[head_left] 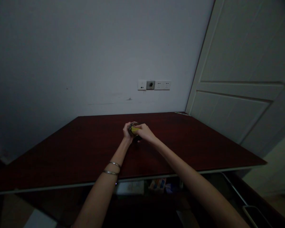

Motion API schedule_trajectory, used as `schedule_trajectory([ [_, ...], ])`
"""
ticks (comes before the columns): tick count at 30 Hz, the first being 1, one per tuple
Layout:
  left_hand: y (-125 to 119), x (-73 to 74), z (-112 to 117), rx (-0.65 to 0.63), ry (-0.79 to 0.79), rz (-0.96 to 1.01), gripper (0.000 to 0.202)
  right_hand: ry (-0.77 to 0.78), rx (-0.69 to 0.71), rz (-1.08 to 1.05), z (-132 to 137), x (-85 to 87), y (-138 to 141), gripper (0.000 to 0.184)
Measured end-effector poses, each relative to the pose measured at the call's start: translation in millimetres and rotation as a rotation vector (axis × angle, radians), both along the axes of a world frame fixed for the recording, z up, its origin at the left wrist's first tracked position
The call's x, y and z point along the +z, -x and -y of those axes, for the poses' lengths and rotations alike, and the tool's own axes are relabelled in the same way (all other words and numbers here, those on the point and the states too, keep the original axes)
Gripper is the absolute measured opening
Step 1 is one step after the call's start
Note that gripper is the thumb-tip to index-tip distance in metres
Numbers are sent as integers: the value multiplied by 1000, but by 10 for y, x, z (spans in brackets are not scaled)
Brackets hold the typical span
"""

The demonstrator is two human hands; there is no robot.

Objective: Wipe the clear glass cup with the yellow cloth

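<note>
Both my hands meet above the middle of a dark red tabletop (90, 152). My left hand (126, 130) is wrapped around the side of a small round cup (130, 129) with a dark, shiny rim, its opening tilted toward me and to the right. Pinched in my right hand (146, 131) is a yellow cloth (134, 129), pressed at the cup's mouth; the dim light hides whether it is a cloth or a sponge. Below the hands a dark patch shows, perhaps the cup's lower part or shadow. Two silver bangles (111, 172) circle my left forearm.
Behind the table rises a pale wall with a row of sockets (162, 85). A white panelled door (239, 104) stands on the right. Under the table's front edge, a shelf holds a white box (130, 187) and small packages (158, 185).
</note>
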State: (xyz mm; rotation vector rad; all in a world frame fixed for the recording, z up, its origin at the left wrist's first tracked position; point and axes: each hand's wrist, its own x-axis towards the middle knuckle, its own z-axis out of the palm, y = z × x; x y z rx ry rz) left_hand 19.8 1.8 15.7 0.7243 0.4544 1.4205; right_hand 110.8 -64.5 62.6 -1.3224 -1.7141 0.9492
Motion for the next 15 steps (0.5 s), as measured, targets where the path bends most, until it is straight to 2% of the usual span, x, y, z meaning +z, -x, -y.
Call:
schedule_trajectory([
  [3, 5, -32, -41, -10, -9, -18, 30, 112, -12, -346, -23, -75, -61, 29],
  [6, -14, -45, -71, 28, 50, 7, 26, 204, -21, -679, -58, -112, -192, 24],
  [9, -26, -43, -84, 62, 145, 74, 18, 306, -42, -839, -102, -132, -321, 21],
  [12, -5, -44, -74, -18, 201, 49, 17, 209, -102, -848, -112, -151, -362, 26],
  [15, 34, -49, -49, -151, 196, -34, 22, -72, -114, -655, -98, -152, -359, 40],
])
